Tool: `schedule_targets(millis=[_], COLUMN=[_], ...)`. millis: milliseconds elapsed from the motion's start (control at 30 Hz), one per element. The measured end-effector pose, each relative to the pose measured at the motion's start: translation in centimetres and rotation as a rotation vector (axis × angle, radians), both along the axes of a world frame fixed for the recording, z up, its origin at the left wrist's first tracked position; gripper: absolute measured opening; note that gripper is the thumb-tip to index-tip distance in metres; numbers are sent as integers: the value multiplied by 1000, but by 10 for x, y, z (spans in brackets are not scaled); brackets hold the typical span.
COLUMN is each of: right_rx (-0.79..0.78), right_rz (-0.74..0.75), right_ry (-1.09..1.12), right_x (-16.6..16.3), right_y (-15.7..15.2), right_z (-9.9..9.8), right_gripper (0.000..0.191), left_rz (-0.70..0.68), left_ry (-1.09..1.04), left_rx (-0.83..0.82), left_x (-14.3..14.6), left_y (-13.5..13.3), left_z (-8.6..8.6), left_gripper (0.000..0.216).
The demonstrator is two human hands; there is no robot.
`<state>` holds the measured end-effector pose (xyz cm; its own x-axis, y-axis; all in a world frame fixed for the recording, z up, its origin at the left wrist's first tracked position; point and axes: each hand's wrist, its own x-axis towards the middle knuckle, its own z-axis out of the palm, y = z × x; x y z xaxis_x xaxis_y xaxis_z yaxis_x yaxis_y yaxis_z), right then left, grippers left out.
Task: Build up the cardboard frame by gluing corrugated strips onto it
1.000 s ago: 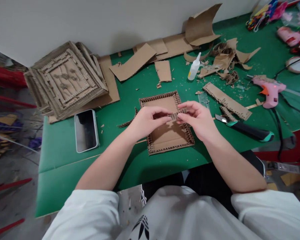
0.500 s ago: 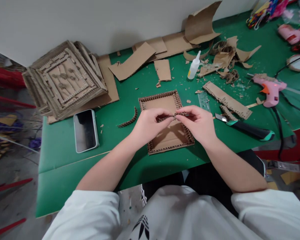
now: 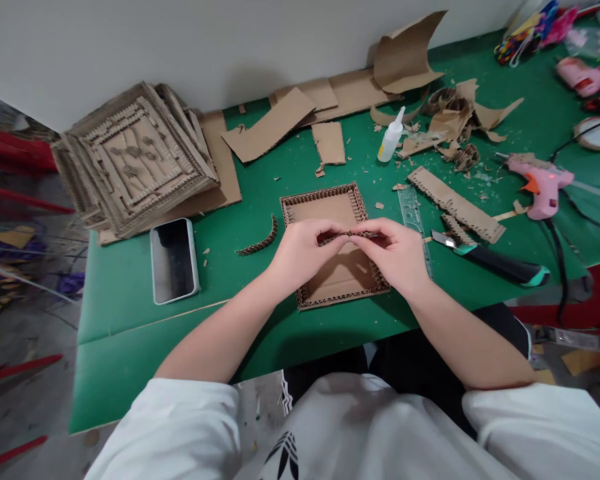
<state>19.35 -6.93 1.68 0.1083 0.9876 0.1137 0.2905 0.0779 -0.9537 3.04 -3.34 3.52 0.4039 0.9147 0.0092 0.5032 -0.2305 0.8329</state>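
Note:
My left hand (image 3: 300,252) and my right hand (image 3: 395,252) meet above a square cardboard frame (image 3: 325,200) with a corrugated border, lying on the green table (image 3: 130,320). Between the fingertips of both hands runs a thin corrugated cardboard strip (image 3: 356,234), pinched from each end. A second curved strip (image 3: 258,244) lies on the table left of the frame. The hands cover the middle and right side of the frame.
A phone (image 3: 174,259) lies left, behind it a stack of finished cardboard frames (image 3: 130,157). A utility knife (image 3: 495,260), clear ruler (image 3: 414,213), cardboard strips (image 3: 455,203), pink glue gun (image 3: 543,183) and glue bottle (image 3: 391,137) lie right. Scraps line the wall.
Both hands have drawn closer together and now pinch the strip edge-on. The curved strip left of the frame, half hidden by my left hand before, now lies in plain sight.

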Motion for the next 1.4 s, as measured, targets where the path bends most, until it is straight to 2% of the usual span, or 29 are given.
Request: schedule_targets(millis=[100,167,333,433,633,767,933,1000,1167,1267,1400], right_rx=[-4,47,324,379,347,419,428,427,380,381,425], right_rz=[56,109,231,255,245,358,313,299,363,364,296], right_ry=[-40,-120,-575,-741,-690,-682,-757,-803,-986,-1033,-1037], right_x=[4,10,20,18,12,9,6,8,15,15,10], right_y=[3,8,36,58,87,92,95,96,98,101,104], right_z=[-1,0,4,4,-3,-9,-20,-24,-32,-33,-36], right_gripper=[12,17,24,24,23,39,27,26,21,19,18], left_rz=[-17,-16,8,-3,40,83,105,133,370,330,236], left_ry=[2,13,26,-14,-100,-102,-117,-116,52,239,435], left_rx=[-39,-65,-42,-75,-47,-31,-42,25,340,513,614], left_x=[-3,-7,-14,-18,-34,-33,-25,-29,-53,-61,-57], left_y=[4,11,39,58,82,83,81,80,67,48,22], left_z=[-1,0,4,4,0,-4,-10,-10,-11,-22,-36], left_gripper=[17,17,17,18,26,26,30,30,25,21,19])
